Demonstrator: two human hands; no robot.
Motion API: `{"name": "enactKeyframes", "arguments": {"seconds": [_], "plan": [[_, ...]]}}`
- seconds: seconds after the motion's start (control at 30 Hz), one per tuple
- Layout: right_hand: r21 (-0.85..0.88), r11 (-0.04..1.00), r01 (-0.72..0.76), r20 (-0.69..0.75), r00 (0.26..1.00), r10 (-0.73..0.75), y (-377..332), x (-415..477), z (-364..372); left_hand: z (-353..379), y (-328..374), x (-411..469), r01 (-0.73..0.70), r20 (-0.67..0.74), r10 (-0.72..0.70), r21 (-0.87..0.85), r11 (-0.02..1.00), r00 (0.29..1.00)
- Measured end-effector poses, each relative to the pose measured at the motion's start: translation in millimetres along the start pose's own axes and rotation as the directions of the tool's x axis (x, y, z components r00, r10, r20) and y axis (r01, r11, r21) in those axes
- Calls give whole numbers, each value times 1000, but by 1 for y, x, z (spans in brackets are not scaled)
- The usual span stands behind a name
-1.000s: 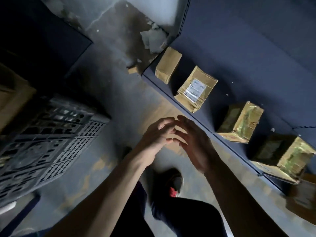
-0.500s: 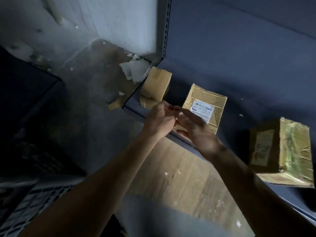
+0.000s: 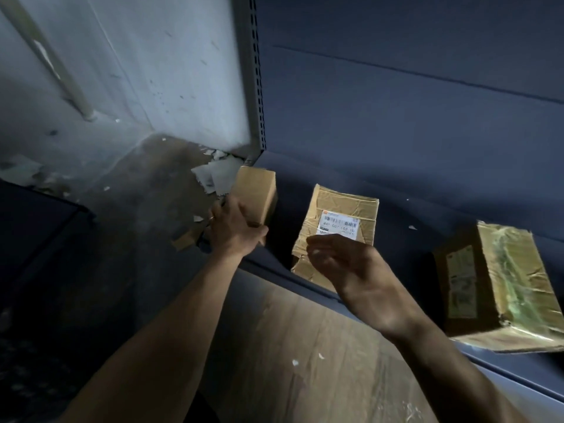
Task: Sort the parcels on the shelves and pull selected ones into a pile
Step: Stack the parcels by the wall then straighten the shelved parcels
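Observation:
Three brown cardboard parcels stand on a low dark blue shelf [image 3: 427,184]. My left hand [image 3: 235,230] grips the near end of the plain leftmost parcel [image 3: 256,193], fingers round its left side and thumb at its lower right corner. The middle parcel [image 3: 338,227] is taped and carries a white barcode label. My right hand [image 3: 345,267] hovers palm-up in front of its lower half, fingers loosely bent, holding nothing. A larger parcel wrapped in glossy tape [image 3: 500,285] sits to the right, partly over the shelf's front edge.
A perforated grey upright [image 3: 256,87] marks the shelf's left end, against a pale wall. Torn white paper scraps [image 3: 213,178] litter the dirty floor beside it. A wood-patterned floor strip [image 3: 305,355] runs under my arms. Dark shapes fill the left side.
My hands were together in front of the middle parcel; they have parted. The left hand moved left and took hold of the leftmost parcel. The view has come closer to the shelf.

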State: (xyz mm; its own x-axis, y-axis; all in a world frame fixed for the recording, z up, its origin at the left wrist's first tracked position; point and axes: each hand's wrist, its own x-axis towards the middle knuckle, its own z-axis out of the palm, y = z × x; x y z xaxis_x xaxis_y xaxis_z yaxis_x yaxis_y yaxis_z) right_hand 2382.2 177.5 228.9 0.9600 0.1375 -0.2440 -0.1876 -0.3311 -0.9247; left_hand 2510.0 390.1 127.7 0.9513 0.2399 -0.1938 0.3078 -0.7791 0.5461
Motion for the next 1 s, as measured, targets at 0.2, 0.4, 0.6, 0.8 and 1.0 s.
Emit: {"name": "enactKeyframes", "arguments": {"seconds": [0.2,0.4,0.6,0.8,1.0], "plan": [[-92,995,27,23,999,-25,4,5,4,1,12,-7,10,-115,-43,-273,962,992],[118,992,36,-72,997,-28,-12,11,-8,-39,67,-58,-299,-378,116,-472,829,918],[483,873,67,-137,991,-1,-27,28,-27,-31,92,-107,-326,-187,269,-607,724,945],[559,817,143,-147,986,-73,-1,25,-35,-24,71,-129,-244,220,525,-697,674,822],[302,899,316,-84,948,-306,1,22,-48,-57,79,-107,380,461,228,-867,322,858]]}}
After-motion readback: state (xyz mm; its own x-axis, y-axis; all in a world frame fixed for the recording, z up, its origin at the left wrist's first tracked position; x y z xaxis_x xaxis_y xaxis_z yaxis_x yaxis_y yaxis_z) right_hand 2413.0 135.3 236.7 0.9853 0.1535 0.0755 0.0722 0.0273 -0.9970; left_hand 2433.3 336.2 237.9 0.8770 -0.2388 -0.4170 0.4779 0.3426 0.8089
